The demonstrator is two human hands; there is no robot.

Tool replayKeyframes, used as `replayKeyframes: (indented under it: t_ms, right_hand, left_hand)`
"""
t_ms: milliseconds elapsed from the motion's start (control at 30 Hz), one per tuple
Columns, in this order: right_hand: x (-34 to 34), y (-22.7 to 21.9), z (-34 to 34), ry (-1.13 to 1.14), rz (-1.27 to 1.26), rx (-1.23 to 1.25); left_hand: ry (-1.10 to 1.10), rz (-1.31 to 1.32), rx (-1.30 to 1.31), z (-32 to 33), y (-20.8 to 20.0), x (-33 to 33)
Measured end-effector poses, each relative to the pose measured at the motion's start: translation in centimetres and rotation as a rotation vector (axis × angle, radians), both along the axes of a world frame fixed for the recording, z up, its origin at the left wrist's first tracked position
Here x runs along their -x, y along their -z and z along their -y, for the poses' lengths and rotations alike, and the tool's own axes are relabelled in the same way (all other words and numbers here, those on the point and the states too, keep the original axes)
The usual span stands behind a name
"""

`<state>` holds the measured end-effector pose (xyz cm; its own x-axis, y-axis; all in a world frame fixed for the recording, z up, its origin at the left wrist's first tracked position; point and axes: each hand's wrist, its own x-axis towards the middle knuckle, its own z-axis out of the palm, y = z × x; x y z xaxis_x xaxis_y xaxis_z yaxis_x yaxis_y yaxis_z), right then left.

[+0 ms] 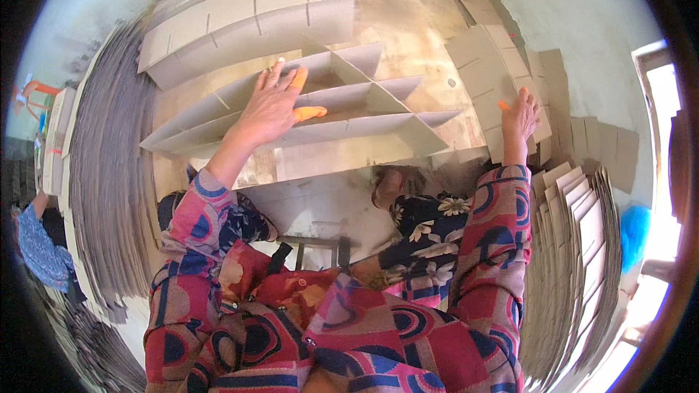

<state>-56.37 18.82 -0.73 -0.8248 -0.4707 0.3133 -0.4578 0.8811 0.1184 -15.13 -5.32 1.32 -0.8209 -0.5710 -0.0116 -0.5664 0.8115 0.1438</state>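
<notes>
A partly assembled cardboard divider (342, 103) of crossed, slotted strips stands on the wooden tabletop before me. My left hand (271, 108) lies over its left part, fingers spread, with orange covers on the thumb and one finger. The fingertips touch the upper edge of a long strip. To the right, my right hand (521, 118) rests on a pile of slotted cardboard strips (486, 65), its fingers apart. Orange covers show on two of its digits as well. Whether any fingertip pinches a strip there is too small to make out.
A long block of slotted cardboard (247, 18) lies behind the divider. Tall stacks of cardboard sheets stand at left (109, 160) and right (571, 247). Another person's blue sleeve (45, 247) shows at far left. A blue bag (635, 236) hangs at right.
</notes>
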Motion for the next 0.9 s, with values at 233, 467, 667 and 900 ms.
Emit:
replayKeyframes:
  t_ms: [233, 467, 667, 900]
  right_hand:
    - [1.8, 2.9, -4.2, -0.039, 0.102, 0.016]
    - [2.1, 1.5, -4.1, -0.085, 0.068, 0.161]
    - [2.3, 0.4, -3.6, 0.063, 0.149, 0.274]
    - [1.7, -1.8, -3.9, -0.039, -0.129, 0.676]
  left_hand:
    - [0.020, -0.173, 0.115, -0.1, 0.0, -0.7]
    - [0.109, -0.528, 0.181, -2.1, -1.7, -3.0]
    - [0.135, -0.551, 0.166, -4.3, -2.1, -5.0]
    - [0.122, -0.569, 0.131, -5.0, -1.3, -6.2]
